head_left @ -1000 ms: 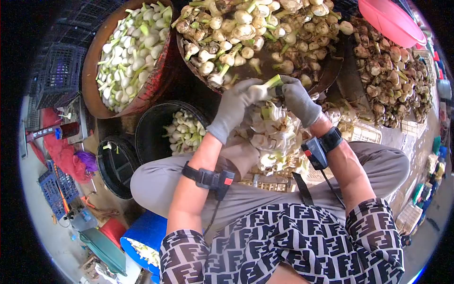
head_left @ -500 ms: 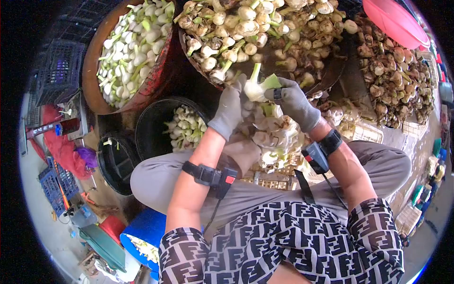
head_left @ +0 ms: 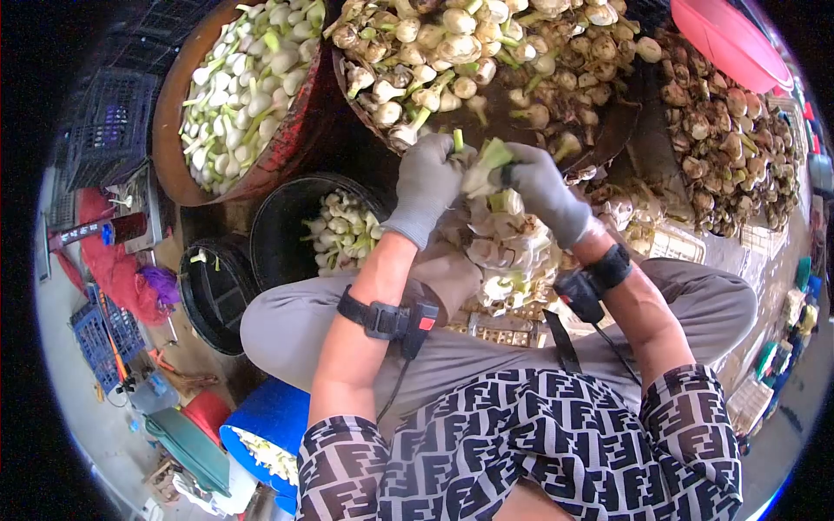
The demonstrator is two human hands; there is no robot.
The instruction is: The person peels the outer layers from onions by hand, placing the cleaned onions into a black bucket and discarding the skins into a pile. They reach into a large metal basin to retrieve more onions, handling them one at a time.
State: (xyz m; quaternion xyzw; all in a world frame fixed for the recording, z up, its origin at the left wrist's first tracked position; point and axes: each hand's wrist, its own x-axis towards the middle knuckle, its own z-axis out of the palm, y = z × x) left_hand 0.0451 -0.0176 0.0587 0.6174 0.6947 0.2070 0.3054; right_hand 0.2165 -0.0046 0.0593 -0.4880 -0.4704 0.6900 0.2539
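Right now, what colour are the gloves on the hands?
Grey, on the left hand and right hand gripping the bulb; head view shows it best.

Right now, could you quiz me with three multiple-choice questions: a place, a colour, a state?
1. Where does the black bucket stand? A) by the left knee B) by the right knee C) on the lap
2. The gloves on left hand and right hand are: A) blue B) grey C) yellow
3. The green-stalked bulb is: A) held by both hands B) in the bucket C) on the ground
A, it stands beside the left knee; B, both gloves are grey; A, both hands grip it.
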